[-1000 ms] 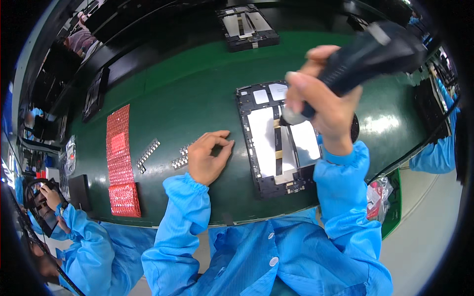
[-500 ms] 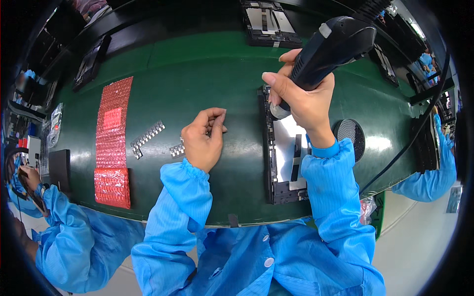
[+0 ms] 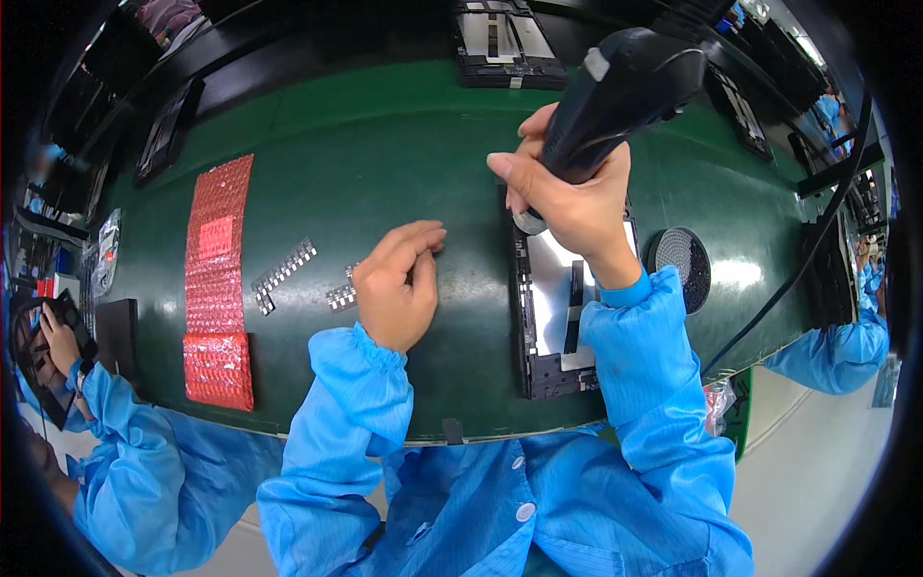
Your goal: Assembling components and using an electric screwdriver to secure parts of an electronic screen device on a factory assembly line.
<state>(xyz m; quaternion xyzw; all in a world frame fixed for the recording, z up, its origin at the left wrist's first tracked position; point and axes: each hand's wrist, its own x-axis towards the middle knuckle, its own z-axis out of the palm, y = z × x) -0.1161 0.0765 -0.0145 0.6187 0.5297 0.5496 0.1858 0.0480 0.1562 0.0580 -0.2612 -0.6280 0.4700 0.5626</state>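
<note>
My right hand (image 3: 577, 197) is wrapped round a black hand-held power tool (image 3: 615, 96) with a tapering body. Its tip points down at the upper end of an opened flat electronic device (image 3: 553, 375), which has a dark frame and a shiny silver panel. A round silver piece shows by my fingertips at that end; the exact contact is hidden. My left hand (image 3: 399, 284) hovers or rests left of the device, fingers loosely stretched and apart from the thumb, nothing visible in it. Beside it lie two strips of small metallic parts (image 3: 284, 276), one partly covered by the hand.
Red bubble wrap (image 3: 219, 260) lies on the green table at left. A round dark dish (image 3: 681, 269) stands right of the device, near a black cable (image 3: 803, 264). Another opened device (image 3: 510, 43) lies at the back. Co-workers in blue sleeves (image 3: 154, 481) sit on both sides.
My left fingers have straightened out of a pinch. My right hand and the tool have shifted slightly left in the picture. The co-worker at left has raised a dark flat object.
</note>
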